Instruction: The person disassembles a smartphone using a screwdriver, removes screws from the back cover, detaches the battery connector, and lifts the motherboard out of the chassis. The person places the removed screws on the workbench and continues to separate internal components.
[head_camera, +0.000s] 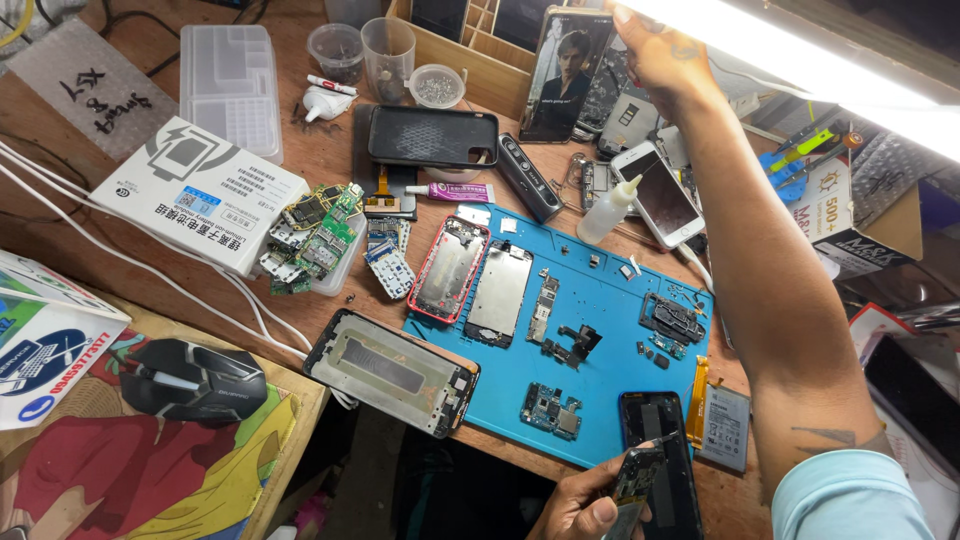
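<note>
Wooden bench (330, 150) under blue mat (600, 400), left hand (585, 505) gripping phone part (632, 480), right hand (650, 45) fingers unclear

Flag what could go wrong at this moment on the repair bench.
The right hand reaches far over the bench, so the forearm could knock the upright squeeze bottle over. The left hand alone holds a small phone part near the table edge, where it might slip off.

A blue mat (600, 340) serves as landmark. Left of it: white box (200, 195) with blue-and-black label. Far left: white-and-blue leaflet (45, 350). Behind it: upright phone (565, 75), screen lit. Right: white carton (835, 215), black-printed; a white phone (660, 195), screen dark.
</note>
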